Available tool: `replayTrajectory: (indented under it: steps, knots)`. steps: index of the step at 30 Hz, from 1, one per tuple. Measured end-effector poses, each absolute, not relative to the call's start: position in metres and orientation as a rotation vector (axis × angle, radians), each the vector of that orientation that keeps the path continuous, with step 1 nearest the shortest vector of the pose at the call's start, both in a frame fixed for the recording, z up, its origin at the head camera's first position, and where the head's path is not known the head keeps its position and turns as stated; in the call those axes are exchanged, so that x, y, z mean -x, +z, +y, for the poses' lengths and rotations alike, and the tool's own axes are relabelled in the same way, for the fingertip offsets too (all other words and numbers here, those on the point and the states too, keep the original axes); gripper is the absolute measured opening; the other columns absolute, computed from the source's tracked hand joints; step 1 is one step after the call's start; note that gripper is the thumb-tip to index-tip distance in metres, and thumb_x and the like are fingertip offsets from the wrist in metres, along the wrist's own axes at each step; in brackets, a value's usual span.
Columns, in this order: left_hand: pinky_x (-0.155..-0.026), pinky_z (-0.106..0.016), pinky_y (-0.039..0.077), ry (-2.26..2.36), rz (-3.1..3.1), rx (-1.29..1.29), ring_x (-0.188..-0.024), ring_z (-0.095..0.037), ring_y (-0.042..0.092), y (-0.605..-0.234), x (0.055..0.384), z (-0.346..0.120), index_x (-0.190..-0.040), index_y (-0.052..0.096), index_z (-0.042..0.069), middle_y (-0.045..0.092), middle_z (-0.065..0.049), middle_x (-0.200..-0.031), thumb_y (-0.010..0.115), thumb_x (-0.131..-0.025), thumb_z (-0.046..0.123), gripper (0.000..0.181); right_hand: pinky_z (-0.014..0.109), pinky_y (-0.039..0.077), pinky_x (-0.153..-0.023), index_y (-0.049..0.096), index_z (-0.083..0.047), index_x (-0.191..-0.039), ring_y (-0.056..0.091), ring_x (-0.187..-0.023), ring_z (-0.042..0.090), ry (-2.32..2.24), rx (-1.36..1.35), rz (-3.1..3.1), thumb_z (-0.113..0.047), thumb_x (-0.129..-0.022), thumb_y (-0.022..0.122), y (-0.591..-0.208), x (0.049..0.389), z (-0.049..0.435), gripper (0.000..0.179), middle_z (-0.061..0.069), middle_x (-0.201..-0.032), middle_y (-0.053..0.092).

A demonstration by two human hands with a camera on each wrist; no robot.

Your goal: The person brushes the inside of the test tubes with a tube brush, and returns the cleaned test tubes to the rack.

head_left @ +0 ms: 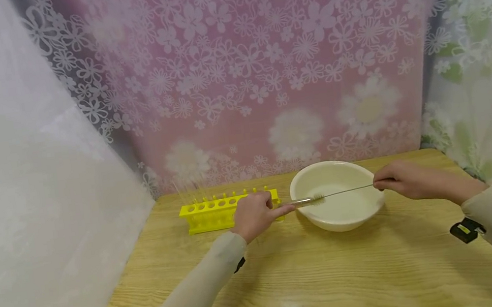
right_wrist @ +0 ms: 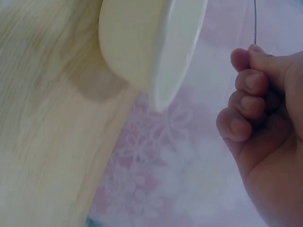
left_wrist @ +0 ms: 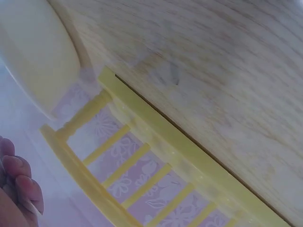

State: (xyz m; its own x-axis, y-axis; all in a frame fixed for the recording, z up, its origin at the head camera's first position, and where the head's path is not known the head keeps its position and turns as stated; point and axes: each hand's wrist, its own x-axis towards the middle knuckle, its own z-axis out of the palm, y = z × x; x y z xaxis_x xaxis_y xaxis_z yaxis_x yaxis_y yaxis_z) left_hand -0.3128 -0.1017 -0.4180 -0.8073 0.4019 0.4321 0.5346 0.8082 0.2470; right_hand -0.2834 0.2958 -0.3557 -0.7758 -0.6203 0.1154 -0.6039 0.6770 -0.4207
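Observation:
My left hand [head_left: 255,215] grips a clear glass test tube [head_left: 300,202], held nearly level with its mouth toward the white basin [head_left: 341,213]. My right hand [head_left: 408,182] pinches the thin wire handle of a test tube brush [head_left: 349,190] between thumb and forefinger. The brush's bristles show at the tube's mouth, above the basin. In the right wrist view, the twisted wire [right_wrist: 255,28] rises from the fingertips, the other fingers curled. Only a few curled fingers [left_wrist: 28,187] of my left hand appear in the left wrist view.
Behind my left hand stands a yellow test tube rack [head_left: 210,224], with several clear tubes [head_left: 192,190] upright at its left end. The basin sits just right of the rack on a wooden table [head_left: 289,281]. Flowered curtains [head_left: 263,69] close in the back and sides.

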Motion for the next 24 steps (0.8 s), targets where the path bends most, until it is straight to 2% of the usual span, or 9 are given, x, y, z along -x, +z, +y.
replayTrajectory:
  steps: [5, 10, 18, 24]
  knots:
    - [-0.040, -0.023, 0.021, -0.508, -2.630, 0.682, -0.042, -0.007, 0.025, -0.423, 0.315, -0.108, -0.062, 0.044, 0.021, 0.032, 0.008, -0.051, 0.061, -0.079, 0.081, 0.065, 0.026, 0.052, -0.065, 0.077, -0.017, -0.104, 0.063, -0.078, -0.001, -0.611, 1.007, 2.928, -0.015, -0.102, 0.061, -0.357, 0.285, 0.311, 0.016, -0.012, -0.092, 0.071]
    - [-0.041, -0.024, 0.020, -0.500, -2.633, 0.684, -0.043, -0.007, 0.024, -0.425, 0.316, -0.107, -0.062, 0.042, 0.021, 0.032, 0.008, -0.052, 0.061, -0.079, 0.081, 0.065, 0.027, 0.054, -0.067, 0.077, -0.016, -0.104, 0.066, -0.082, 0.001, -0.628, 1.043, 2.942, -0.012, -0.100, 0.062, -0.356, 0.285, 0.309, 0.016, -0.008, -0.095, 0.074]
    - [-0.042, -0.024, 0.020, -0.470, -2.664, 0.678, -0.043, -0.008, 0.024, -0.425, 0.316, -0.104, -0.062, 0.043, 0.020, 0.032, 0.007, -0.052, 0.060, -0.079, 0.081, 0.066, 0.026, 0.050, -0.064, 0.076, -0.014, -0.105, 0.061, -0.077, -0.002, -0.601, 1.026, 2.927, -0.014, -0.101, 0.061, -0.358, 0.286, 0.301, 0.015, -0.008, -0.094, 0.073]
    - [-0.041, -0.024, 0.029, -0.498, -2.673, 0.729, -0.043, -0.008, 0.037, -0.420, 0.309, -0.088, -0.064, 0.049, 0.021, 0.044, 0.008, -0.053, 0.064, -0.079, 0.078, 0.061, 0.026, 0.041, -0.063, 0.072, -0.020, -0.094, 0.049, -0.065, 0.000, -0.578, 1.028, 2.886, -0.019, -0.104, 0.057, -0.363, 0.285, 0.268, 0.018, -0.008, -0.083, 0.066]
